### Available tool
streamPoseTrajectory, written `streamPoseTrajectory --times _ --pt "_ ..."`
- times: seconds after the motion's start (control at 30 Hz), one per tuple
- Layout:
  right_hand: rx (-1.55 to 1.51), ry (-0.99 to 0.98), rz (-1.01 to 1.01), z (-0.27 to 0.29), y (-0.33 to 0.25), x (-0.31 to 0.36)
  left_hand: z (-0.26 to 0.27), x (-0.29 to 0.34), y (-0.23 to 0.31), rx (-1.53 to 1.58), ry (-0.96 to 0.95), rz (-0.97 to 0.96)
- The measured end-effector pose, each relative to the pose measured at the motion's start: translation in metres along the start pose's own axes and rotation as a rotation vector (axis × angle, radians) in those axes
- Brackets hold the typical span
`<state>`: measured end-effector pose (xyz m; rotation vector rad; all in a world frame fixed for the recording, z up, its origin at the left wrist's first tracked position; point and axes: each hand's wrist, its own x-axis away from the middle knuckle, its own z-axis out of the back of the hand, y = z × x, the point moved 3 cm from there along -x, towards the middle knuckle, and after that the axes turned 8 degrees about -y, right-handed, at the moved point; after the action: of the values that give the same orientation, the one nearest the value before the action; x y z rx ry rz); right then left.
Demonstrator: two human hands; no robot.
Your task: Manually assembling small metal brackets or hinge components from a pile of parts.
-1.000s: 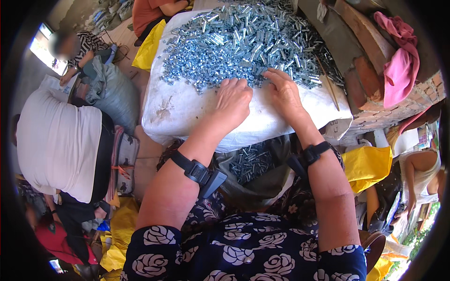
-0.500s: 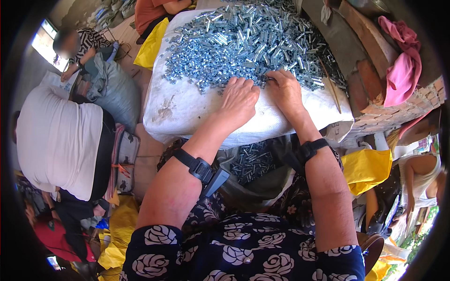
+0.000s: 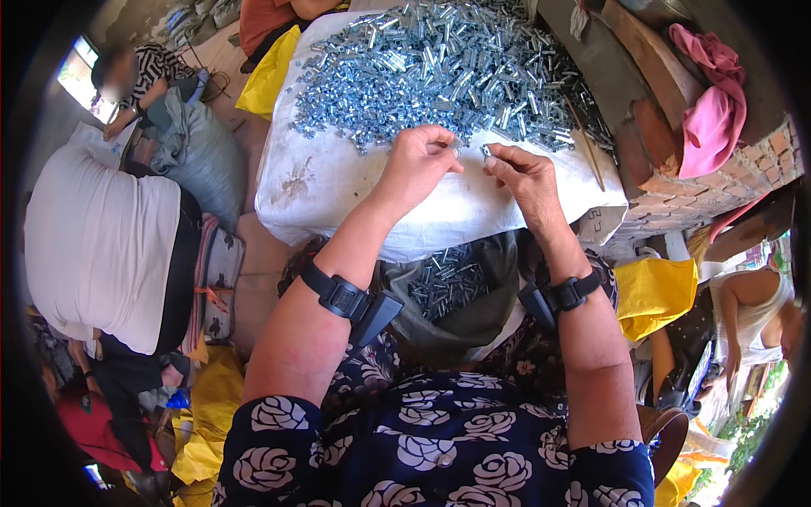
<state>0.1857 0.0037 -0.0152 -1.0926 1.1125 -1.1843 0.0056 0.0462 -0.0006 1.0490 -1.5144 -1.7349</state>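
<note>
Both hands are raised side by side over the near part of a white sack-covered work surface [image 3: 355,203]. My left hand [image 3: 414,167] is closed in a pinch on a small shiny metal piece [image 3: 456,147], mostly hidden by the fingers. My right hand [image 3: 525,176] pinches a small metal nut [image 3: 487,150] between thumb and forefinger. The two pieces are close together but apart. Just beyond the hands spreads a heap of silvery metal tubes [image 3: 473,63], with small nuts [image 3: 355,114] gathered at its left and near side.
Below my forearms, a dark open sack [image 3: 498,253] at my lap holds many metal tubes [image 3: 448,283]. A thin stick [image 3: 585,139] lies on the heap's right side. A brick ledge [image 3: 667,198] with a pink cloth [image 3: 714,101] is at right. Other people sit around.
Both hands have drawn back slightly from the edge of the heap. The fingers, lowered at the pieces before, now show small metal pieces pinched in them.
</note>
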Motion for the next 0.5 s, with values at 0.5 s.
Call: streamPoseTrajectory --times 0.5 --pt "-0.044 -0.115 0.043 -0.011 -0.015 0.011 -0.008 0.006 0.010 0.116 -0.048 0.096"
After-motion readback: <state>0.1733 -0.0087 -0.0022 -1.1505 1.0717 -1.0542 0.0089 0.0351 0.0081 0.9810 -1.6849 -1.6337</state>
